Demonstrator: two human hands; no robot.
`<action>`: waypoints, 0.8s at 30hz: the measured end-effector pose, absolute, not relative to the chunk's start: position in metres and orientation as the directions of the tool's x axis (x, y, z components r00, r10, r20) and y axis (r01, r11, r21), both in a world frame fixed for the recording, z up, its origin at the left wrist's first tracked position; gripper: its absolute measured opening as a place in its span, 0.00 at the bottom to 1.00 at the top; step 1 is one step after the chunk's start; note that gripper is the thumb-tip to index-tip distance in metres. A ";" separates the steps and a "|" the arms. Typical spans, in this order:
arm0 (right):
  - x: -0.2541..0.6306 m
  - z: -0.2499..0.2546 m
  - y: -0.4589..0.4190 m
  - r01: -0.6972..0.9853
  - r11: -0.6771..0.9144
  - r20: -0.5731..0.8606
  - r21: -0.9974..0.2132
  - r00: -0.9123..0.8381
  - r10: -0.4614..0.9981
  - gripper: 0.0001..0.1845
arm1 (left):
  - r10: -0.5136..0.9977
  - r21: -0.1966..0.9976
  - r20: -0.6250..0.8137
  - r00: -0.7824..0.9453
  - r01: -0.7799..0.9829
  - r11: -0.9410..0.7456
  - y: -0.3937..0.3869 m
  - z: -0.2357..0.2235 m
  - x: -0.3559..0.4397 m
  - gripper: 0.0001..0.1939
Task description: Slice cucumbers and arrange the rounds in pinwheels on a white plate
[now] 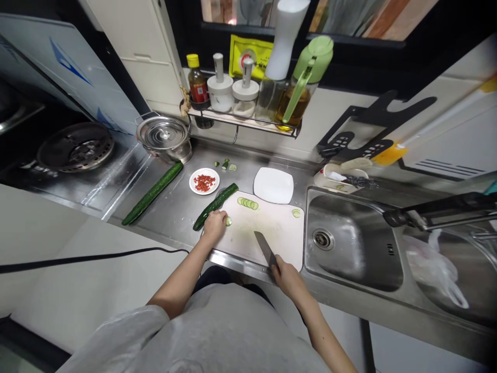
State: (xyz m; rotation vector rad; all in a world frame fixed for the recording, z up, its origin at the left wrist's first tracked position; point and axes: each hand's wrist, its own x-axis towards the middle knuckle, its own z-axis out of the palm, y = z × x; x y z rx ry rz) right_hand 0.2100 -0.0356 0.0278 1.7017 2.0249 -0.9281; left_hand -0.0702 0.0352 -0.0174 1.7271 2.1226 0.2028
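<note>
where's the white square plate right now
In the head view, the white square plate sits just beyond the cutting board, left of the sink.

Both bare forearms reach up from the bottom of the frame, the left hand [215,226] curled palm-down near the centre, the right hand [288,277] closed, lower and right of it.

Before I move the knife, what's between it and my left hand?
Some cut cucumber right by your left hand, then bare board up to the knife, in the head view.
</note>
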 end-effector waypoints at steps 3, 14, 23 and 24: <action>0.210 0.028 -0.035 0.964 0.071 -0.638 -0.257 -0.225 0.736 0.19 | 0.964 0.347 -0.210 -0.164 0.909 0.230 0.035 -0.018 -0.070 0.11; 0.210 0.032 -0.035 0.959 0.029 -0.607 -0.284 -0.203 0.769 0.16 | 0.968 0.471 -0.125 -0.219 0.845 0.252 0.039 -0.004 -0.057 0.14; 0.222 0.036 -0.034 0.965 -0.052 -0.571 -0.258 -0.109 0.813 0.15 | 0.990 0.494 -0.124 -0.067 0.861 0.120 0.090 -0.006 -0.007 0.17; 0.223 0.035 -0.034 0.966 -0.058 -0.574 -0.253 -0.102 0.813 0.15 | 0.989 0.477 -0.142 -0.047 0.872 0.110 0.096 -0.007 -0.003 0.17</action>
